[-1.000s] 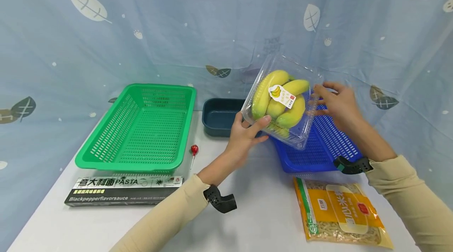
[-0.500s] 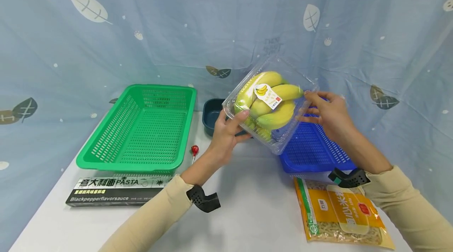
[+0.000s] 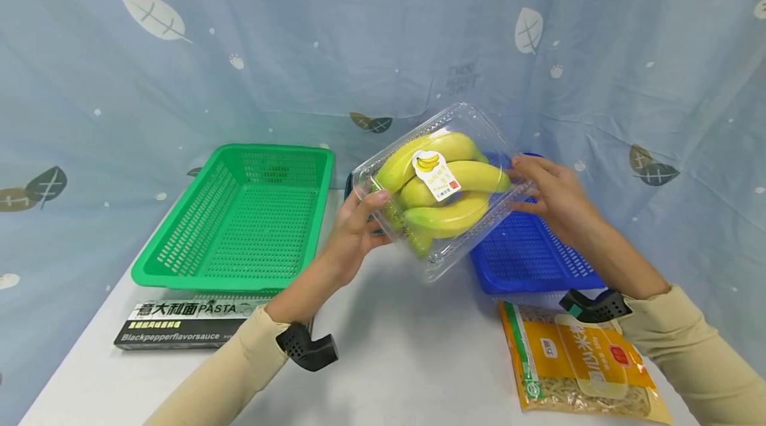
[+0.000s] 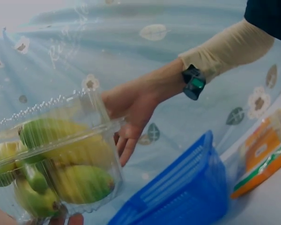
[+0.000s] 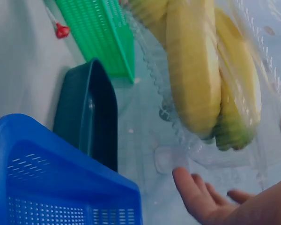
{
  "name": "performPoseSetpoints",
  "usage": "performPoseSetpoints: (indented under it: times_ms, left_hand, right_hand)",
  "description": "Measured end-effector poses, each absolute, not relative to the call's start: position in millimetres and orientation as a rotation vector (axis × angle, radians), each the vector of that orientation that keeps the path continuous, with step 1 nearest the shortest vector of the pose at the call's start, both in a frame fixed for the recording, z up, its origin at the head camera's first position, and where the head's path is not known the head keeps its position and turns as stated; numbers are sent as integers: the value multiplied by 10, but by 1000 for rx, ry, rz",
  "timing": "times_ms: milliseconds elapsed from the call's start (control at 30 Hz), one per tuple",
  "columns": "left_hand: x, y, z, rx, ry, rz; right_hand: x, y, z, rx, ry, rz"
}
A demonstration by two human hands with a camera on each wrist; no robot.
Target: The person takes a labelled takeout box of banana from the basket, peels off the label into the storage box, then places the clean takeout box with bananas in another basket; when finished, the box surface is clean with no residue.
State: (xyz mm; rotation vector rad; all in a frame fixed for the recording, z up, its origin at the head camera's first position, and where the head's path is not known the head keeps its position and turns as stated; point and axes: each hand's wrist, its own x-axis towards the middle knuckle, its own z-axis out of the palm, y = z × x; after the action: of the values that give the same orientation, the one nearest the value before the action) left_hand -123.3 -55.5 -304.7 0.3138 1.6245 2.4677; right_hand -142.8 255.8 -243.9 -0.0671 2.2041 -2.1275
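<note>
A clear plastic clamshell box point(image 3: 475, 123) holds several yellow-green bananas point(image 3: 449, 218) and carries a white label point(image 3: 435, 175). It is held tilted in the air. My left hand point(image 3: 350, 230) grips its left corner, thumb on top and fingers beneath. On the opposite edge, my right hand point(image 3: 556, 193) pinches the plastic with thumb and fingertips. The left wrist view has the right hand point(image 4: 140, 112) beside the box's far end. In the right wrist view, bananas point(image 5: 194, 70) show through the plastic above the right hand's fingers point(image 5: 192, 187).
Below the box on the right stands a blue basket point(image 3: 514, 280). A green basket point(image 3: 227, 282) is at left, a black pasta box point(image 3: 173, 333) before it. An orange food bag point(image 3: 574, 359) lies front right. The right wrist view shows a dark teal bin point(image 5: 70, 112) and red lollipop point(image 5: 62, 31).
Both hands have carried the banana box leftward and slightly down, and it has turned so the label faces up more. The left forearm now covers the lollipop in the head view.
</note>
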Motion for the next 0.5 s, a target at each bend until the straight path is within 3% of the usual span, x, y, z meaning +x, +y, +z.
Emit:
performPoseSetpoints:
  times_ms: [500]
  left_hand:
    - [-1177, -845, -3054, 329, 1603, 2489]
  right_hand:
    - [-1281, 2450, -2447, -294, 2208, -1918]
